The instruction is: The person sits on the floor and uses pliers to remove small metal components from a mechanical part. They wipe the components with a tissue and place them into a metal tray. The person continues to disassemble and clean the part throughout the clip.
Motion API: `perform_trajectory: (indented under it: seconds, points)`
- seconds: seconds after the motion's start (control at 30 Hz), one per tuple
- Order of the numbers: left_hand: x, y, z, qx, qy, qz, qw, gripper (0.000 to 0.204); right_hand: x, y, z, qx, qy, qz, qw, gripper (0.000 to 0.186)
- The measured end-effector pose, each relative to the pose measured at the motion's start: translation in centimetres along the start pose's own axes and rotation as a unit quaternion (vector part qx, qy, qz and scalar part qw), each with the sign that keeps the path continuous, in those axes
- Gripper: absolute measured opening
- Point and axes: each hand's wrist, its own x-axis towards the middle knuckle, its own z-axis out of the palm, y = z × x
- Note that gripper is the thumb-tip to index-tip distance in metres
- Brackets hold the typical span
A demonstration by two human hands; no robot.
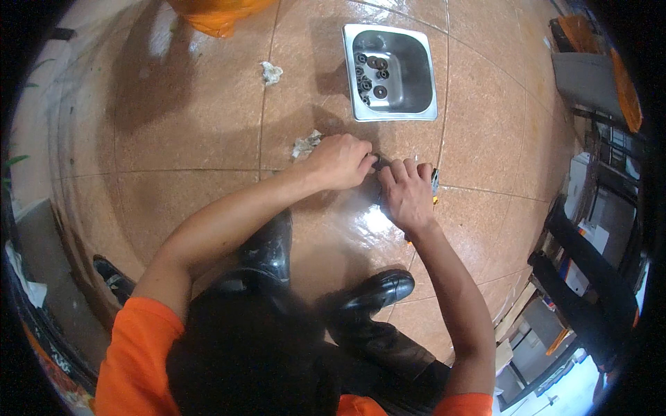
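In front of my boots, my left hand (343, 162) and my right hand (408, 194) come together with fingers closed on a small dark part (378, 163). Its exact kind is hidden by the fingers. Beyond the right hand's outer edge, a black and yellow object (435, 186) partly shows; I cannot tell whether the hand touches it. Farther off, a rectangular stainless steel pan (429, 111) stands on the floor. Several dark round parts with central holes (380, 91) lie along its left side. A crumpled whitish rag or paper (306, 144) lies beside my left wrist.
Another crumpled white scrap (271, 73) lies on the glossy brown tiled floor (208, 139). Something orange (215, 15) sits at the far edge. A grey bin (586, 80) stands at the right, near a person's dark-clad legs (590, 260). My black boot (381, 290) is close below.
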Motion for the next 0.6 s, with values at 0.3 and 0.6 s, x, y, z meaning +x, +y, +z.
perform_trajectory:
  seconds: [0.3,0.6]
  points:
    - [0.0,0.2,0.0,-0.027,0.002,-0.009,1.0,0.025,-0.6,0.3,0.4,0.034,0.047,0.13,0.99,0.02]
    - [0.5,-1.7,1.9,-0.261,-0.044,-0.119,0.957,0.035,-10.7,1.8,5.5,0.094,-0.108,0.464,0.874,0.058]
